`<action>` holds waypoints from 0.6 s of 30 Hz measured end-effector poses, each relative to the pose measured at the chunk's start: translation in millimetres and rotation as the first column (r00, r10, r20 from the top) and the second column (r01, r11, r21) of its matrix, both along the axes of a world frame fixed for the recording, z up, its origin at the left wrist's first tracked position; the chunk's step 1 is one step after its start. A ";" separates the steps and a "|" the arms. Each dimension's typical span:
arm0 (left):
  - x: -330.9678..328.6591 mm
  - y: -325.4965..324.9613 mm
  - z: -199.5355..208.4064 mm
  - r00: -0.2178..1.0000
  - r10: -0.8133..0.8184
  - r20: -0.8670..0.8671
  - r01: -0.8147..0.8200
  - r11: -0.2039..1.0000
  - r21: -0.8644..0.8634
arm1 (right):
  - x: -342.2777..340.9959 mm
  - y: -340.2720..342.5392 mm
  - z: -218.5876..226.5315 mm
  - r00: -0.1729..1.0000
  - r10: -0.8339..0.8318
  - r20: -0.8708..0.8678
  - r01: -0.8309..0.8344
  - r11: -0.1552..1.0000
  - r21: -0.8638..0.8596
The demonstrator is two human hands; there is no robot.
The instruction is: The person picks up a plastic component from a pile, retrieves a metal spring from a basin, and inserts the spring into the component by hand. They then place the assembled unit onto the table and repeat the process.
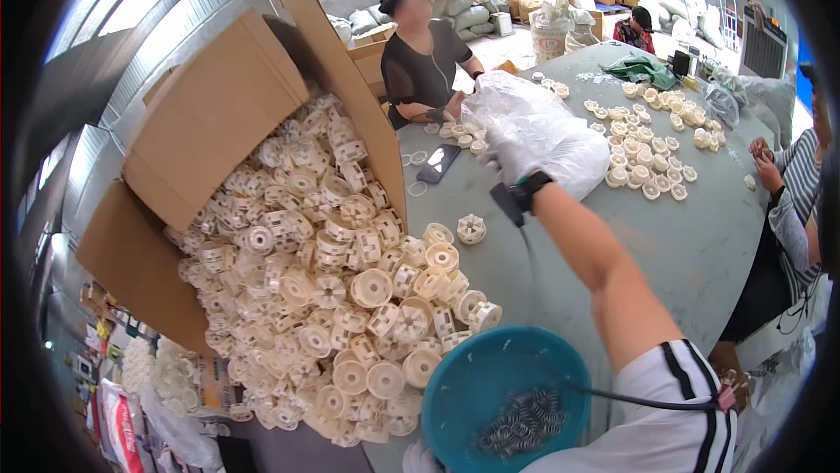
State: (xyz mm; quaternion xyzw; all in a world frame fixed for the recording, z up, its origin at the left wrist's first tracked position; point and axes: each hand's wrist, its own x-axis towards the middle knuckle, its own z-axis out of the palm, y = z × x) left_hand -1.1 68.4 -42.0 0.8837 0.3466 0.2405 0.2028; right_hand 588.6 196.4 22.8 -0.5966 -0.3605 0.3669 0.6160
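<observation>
My right arm reaches far across the table, and my gloved right hand [507, 158] is at the near left side of a large white plastic bag [569, 145]. Motion blurs its fingers, so their grip on the bag is unclear. A dark band and a small black device with a cable sit at that wrist. Low in the picture, part of my gloved left hand [422, 457] shows beside a teal basin [451, 385]; its fingers are mostly hidden. Metal springs [525, 425] lie in the basin. Left of it spreads a heap of cream plastic wheel-shaped parts [324, 272].
The heap spills from a tipped cardboard box [219, 114]. A phone [439, 163] and one loose wheel part [471, 229] lie on the grey-green table [682, 245]. Several cream rings [643, 154] are spread at the right. A person [429, 53] sits across; another [792, 202] works at the right.
</observation>
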 end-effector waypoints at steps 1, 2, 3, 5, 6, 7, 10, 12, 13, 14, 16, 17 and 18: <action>-16.0 1.8 -38.4 0.992 0.073 0.099 -0.069 0.997 -0.040 | -20.0 36.0 -6.6 0.928 -0.221 0.301 0.242 0.970 -0.034; -33.0 6.3 -62.5 0.965 0.176 0.197 -0.160 0.983 -0.092 | -84.0 44.7 0.6 0.963 -0.149 0.227 0.185 0.972 -0.147; -35.7 7.9 -63.9 0.961 0.194 0.198 -0.181 0.980 -0.082 | -143.9 27.4 9.5 0.982 -0.093 0.162 0.133 0.957 -0.257; -27.4 3.7 -59.5 0.955 0.218 0.204 -0.166 0.955 -0.245 | -161.5 -17.1 0.5 0.958 0.025 0.287 0.083 0.929 -0.359; -28.0 4.8 -66.6 0.965 0.169 0.199 -0.168 0.986 -0.021 | -159.8 -38.9 -12.5 0.956 0.063 0.288 0.061 0.913 -0.403; -23.6 3.7 -50.5 0.966 0.173 0.193 -0.173 0.985 -0.020 | -159.6 -60.1 -24.8 0.953 0.105 0.284 0.036 0.892 -0.451; -12.5 7.6 -37.9 0.989 0.149 -0.013 -0.150 0.988 -0.027 | -163.6 -139.6 -50.5 0.996 0.012 -0.089 -0.062 0.805 -0.591; -17.8 2.8 -37.0 0.983 0.181 -0.005 -0.181 0.983 -0.008 | -179.1 -166.2 -53.5 0.971 0.003 -0.239 -0.153 0.777 -0.611; -16.1 -0.7 -31.2 0.979 0.199 0.043 -0.201 0.979 0.040 | -180.4 -180.3 -63.7 0.968 0.015 -0.252 -0.177 0.751 -0.636; -14.7 -4.1 -24.0 0.974 0.208 0.087 -0.215 0.973 0.085 | -181.6 -198.6 -78.6 0.938 0.202 0.283 -0.028 0.854 -0.520; -13.2 -2.2 -17.0 0.975 0.188 0.116 -0.200 0.974 0.105 | -197.6 -226.7 -78.0 0.662 0.242 0.709 0.054 0.929 -0.367; -14.9 -1.4 -14.9 0.967 0.215 0.138 -0.222 0.974 0.041 | -214.8 -231.3 -56.1 0.660 0.283 0.695 0.023 0.918 -0.396; -15.5 -1.3 -14.6 0.956 0.243 0.162 -0.243 0.970 -0.020 | -231.3 -231.8 -29.8 0.848 0.185 0.496 0.110 0.855 -0.507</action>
